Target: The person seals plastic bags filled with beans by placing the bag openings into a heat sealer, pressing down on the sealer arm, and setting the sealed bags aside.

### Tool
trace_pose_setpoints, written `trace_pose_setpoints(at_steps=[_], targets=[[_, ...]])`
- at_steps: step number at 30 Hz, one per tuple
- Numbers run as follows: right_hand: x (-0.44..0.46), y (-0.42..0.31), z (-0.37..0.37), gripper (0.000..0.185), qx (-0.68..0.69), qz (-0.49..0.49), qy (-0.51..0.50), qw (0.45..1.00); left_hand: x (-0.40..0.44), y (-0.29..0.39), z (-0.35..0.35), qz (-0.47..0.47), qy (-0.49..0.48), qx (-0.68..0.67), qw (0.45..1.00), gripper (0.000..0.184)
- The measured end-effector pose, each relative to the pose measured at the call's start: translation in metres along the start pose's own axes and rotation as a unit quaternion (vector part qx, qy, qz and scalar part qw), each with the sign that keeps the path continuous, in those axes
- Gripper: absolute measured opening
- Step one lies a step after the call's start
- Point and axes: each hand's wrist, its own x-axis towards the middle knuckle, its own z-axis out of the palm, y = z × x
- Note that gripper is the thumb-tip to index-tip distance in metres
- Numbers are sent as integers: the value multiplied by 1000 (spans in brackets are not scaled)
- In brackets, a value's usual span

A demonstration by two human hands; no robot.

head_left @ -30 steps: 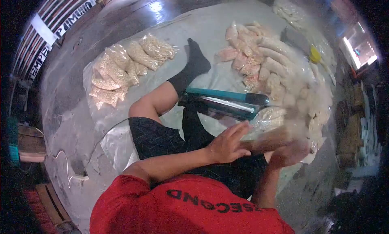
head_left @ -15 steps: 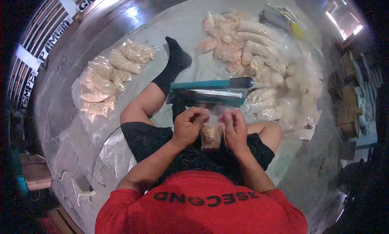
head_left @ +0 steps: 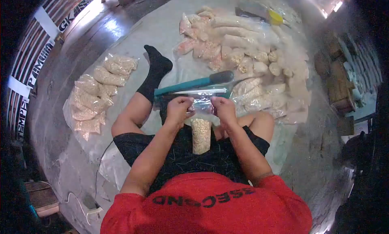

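Note:
A clear plastic bag (head_left: 201,136), its lower part filled with pale grains, lies upright between my thighs. My left hand (head_left: 180,111) pinches the left corner of its clear upper end, and my right hand (head_left: 223,109) pinches the right corner. The film is stretched flat between the two hands. Just beyond the fingers lies a long teal sealer (head_left: 184,85) with a dark handle end; the bag's top edge is at its near side. Whether the film lies inside the sealer I cannot tell.
Filled bags (head_left: 87,97) are piled on the left of the pale sheet (head_left: 133,35). A larger heap of bags (head_left: 243,39) covers the right side, with a yellow object (head_left: 275,17) behind. My socked foot (head_left: 160,63) is beside the sealer. A cable (head_left: 97,169) runs at left.
The hands came together from the right with a filled bag, then moved forward to the sealer, pulling the bag's upper end flat. The view has shifted to the right.

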Motion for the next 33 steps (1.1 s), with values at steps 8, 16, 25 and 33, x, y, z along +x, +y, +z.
trace_pose_setpoints(at_steps=[8,16,25,33], targets=[[69,40,14,17,-118,-27,75,990,78,-36,-7,-63,14,-19,998,20],[72,54,17,22,-158,-40,73,984,75,-78,-2,-100,-108,-237,960,30],[78,55,15,29,-248,-83,128,957,78,-73,10,-71,-59,-191,977,29],[74,48,20,33,-294,-172,140,930,78,-82,2,-88,-87,-229,966,30]])
